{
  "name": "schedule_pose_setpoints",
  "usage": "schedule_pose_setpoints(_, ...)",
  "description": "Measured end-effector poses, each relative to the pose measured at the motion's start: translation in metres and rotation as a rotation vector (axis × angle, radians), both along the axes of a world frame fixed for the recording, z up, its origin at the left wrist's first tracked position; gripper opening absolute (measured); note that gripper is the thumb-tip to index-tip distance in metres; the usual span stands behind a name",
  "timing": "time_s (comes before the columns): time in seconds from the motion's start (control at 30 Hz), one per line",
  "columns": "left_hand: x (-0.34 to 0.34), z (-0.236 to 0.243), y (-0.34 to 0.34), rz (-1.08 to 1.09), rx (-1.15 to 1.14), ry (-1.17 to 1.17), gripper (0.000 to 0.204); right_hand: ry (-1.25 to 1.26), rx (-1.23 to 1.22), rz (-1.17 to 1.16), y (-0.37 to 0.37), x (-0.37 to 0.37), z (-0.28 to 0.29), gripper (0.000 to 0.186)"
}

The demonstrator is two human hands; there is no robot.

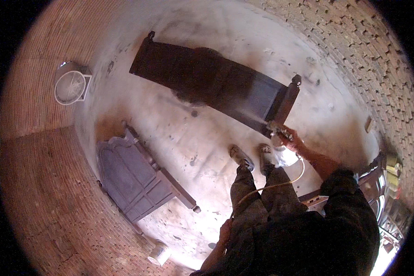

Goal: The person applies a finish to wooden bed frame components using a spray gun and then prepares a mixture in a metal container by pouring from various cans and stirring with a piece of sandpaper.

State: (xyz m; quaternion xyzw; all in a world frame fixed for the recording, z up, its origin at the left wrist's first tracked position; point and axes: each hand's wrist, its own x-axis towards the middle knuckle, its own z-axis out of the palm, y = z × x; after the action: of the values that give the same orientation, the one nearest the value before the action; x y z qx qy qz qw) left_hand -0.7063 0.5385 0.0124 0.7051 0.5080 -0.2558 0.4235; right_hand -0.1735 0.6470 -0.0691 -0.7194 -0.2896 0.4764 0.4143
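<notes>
Red brick walls (37,193) curve around a pale, dark-spotted floor (170,133). At far left is one round white-rimmed fan (70,87). Below it, one purplish-grey panelled headboard (133,177) with a scalloped edge leans near the wall. One white bucket (159,254) lies or stands near the lower edge. At centre, one dark-brown bed panel (211,76) with two finial-topped posts stretches across the floor, making two bed panels in all. Nearer, two scuffed shoes (240,157) point toward it. The left hand (224,231) is beside the legs at one thin pale hose (272,186); whether its grip is clamped on it, I cannot tell. The hose arcs across the trousers to one spray gun (280,130) at the panel's right end; the right hand's (294,141) grip is clamped on this gun. At far right is dark, glossy wooden furniture (371,185), partly hidden by the person's black sleeve (349,198).
</notes>
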Motion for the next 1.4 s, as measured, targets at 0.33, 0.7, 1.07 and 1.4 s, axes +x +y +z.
schedule_pose_setpoints(0.33, 0.006, -0.010, -0.003, 0.047, -0.035, 0.048, 0.044, -0.237, 0.296, -0.295, -0.012, 0.052, 0.017, 0.039)
schedule_pose_setpoints(0.7, 0.017, -0.001, 0.010, 0.182, -0.148, -0.116, 0.044, 0.013, 0.254, 0.003, -0.074, 0.026, 0.043, 0.041)
schedule_pose_setpoints(1.07, 0.003, -0.018, 0.007, 0.226, -0.165, -0.064, 0.048, -0.231, 0.166, -0.413, -0.080, 0.079, 0.019, 0.034)
schedule_pose_setpoints(1.4, 0.044, 0.022, 0.026, 0.072, -0.128, -0.020, 0.048, 0.077, 0.093, -0.052, -0.114, 0.018, 0.029, 0.042)
